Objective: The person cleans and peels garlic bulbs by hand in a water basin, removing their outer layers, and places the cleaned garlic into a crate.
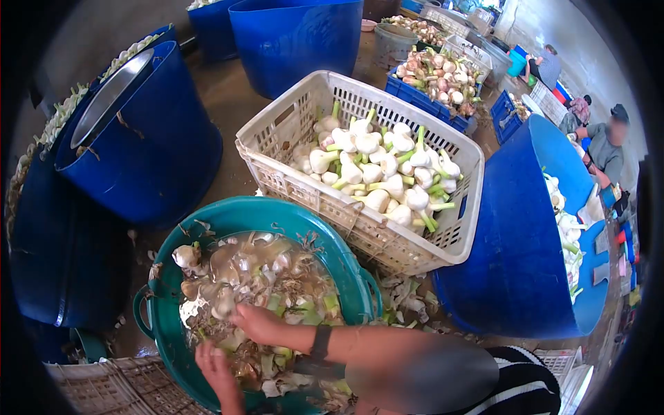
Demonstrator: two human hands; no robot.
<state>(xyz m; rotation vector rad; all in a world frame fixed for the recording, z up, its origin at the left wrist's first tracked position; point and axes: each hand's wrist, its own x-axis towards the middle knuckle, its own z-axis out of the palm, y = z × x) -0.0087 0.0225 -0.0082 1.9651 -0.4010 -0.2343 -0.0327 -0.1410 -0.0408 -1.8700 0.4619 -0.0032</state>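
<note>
A round green tub [360,277] with side handles holds murky water, peeled skins, stem scraps and roots. My right hand [257,324], with a dark band at its wrist, reaches over it from the right. Its fingers are closed on a garlic bulb [223,303], which is blurred. Lower down, my left hand [216,366] is over the tub's near left part with its fingers curled; what they hold, if anything, I cannot make out. Another garlic bulb [185,256], unpeeled, lies by the tub's left wall.
A white crate [311,187] of trimmed garlic stands beyond the tub. Blue barrels [152,138] are at left, and a large blue barrel [498,249] with garlic stands right. Blue crates [422,100] hold more bulbs behind. A person [609,149] sits at far right.
</note>
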